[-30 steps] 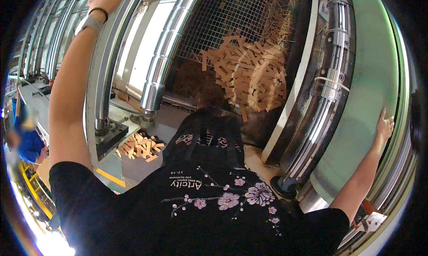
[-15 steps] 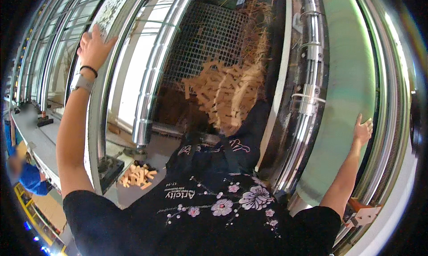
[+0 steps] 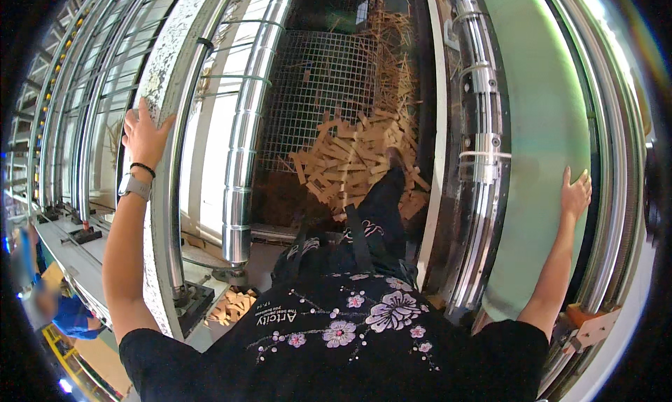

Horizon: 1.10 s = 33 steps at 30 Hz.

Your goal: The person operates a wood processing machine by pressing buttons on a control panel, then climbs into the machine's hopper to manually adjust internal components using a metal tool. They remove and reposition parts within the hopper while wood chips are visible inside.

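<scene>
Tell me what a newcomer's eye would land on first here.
Probably the heap of brown strips in the middle, by a wire grid. Then the broad green roller on the right, with the right hand at its edge, and the left hand over a speckled white beam opposite.

We reach wide, w/ our hands well apart. Our L hand (image 3: 145, 137) shows its back, fingers loosely spread, thumb stuck out to the R; our L forearm (image 3: 126, 251) runs approx. straight fwd. Our R hand (image 3: 576, 194) is lower in view than the L, thumb apart from fingers; our R forearm (image 3: 555, 262) angles fwd & slightly out to the R.
</scene>
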{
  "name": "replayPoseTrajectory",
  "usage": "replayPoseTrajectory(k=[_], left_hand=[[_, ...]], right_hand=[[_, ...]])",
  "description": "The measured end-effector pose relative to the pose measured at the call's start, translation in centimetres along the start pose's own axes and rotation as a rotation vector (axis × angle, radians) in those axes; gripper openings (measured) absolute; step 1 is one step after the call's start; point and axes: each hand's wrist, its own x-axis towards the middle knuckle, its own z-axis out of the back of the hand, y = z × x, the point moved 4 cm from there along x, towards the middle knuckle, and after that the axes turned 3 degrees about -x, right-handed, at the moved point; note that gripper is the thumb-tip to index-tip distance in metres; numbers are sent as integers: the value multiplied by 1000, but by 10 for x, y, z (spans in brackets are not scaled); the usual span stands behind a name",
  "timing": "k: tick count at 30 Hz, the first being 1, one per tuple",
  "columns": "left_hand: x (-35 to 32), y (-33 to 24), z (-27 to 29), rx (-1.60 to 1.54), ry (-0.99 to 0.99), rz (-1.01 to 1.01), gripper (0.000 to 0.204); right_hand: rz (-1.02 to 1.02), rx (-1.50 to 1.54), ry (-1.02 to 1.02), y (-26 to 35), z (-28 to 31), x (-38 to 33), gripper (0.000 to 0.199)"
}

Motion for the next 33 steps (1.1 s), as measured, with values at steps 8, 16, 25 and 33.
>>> replayPoseTrajectory(k=[8, 16, 25, 33], left_hand=[[1, 2, -7, -4, 10, -3, 81], [5, 3, -4, 52, 10, 36, 82], [4, 8, -12, 10, 16, 32, 81], [9, 10, -15, 5, 38, 38, 82]], right_hand=[[-9, 16, 32, -1, 4, -3, 76], [-25, 1, 57, -2, -4, 5, 81], [-42, 2, 93, 1, 1, -1, 81], [-45, -11, 104, 3, 8, -1, 78]])
